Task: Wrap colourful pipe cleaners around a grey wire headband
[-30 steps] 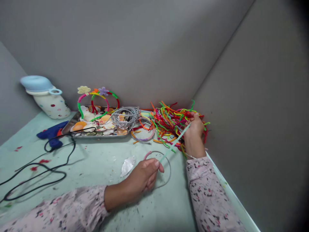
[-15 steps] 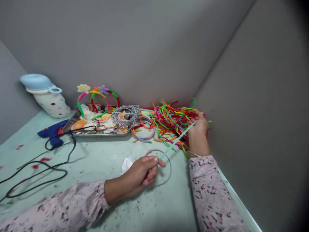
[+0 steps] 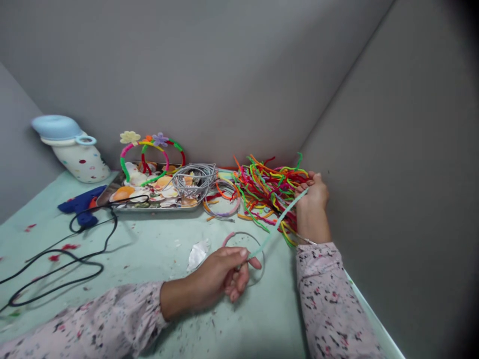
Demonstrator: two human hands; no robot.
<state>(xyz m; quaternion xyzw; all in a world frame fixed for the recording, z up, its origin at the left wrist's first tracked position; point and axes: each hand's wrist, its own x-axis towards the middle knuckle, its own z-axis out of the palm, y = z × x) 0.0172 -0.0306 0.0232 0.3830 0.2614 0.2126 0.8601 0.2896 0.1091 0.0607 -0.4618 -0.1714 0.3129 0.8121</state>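
Observation:
A pale mint-green pipe cleaner (image 3: 277,225) stretches slantwise between my two hands. My left hand (image 3: 226,274) pinches its lower end between thumb and forefinger, above the table. Its upper end is in my right hand (image 3: 313,192), whose fingers are closed at the right side of a heap of coloured pipe cleaners (image 3: 264,187). Partly behind my left hand, a thin grey wire hoop (image 3: 263,257) with a pink-wrapped stretch lies on the table. A crumpled white scrap (image 3: 198,253) rests just beyond that hand.
A metal tray (image 3: 160,210) at the back holds felt-like pieces, a grey wire coil (image 3: 194,179) and two colourful headbands (image 3: 144,162). More hoops (image 3: 224,199) lie beside it. At left are a blue glue gun (image 3: 84,204), its black cable (image 3: 103,249) and a spotted bottle (image 3: 80,154). Grey walls (image 3: 224,75) enclose the table.
My right hand has shifted slightly to the right with the pipe cleaner's upper end. My left hand has dropped a little, and the pipe cleaner bows slightly.

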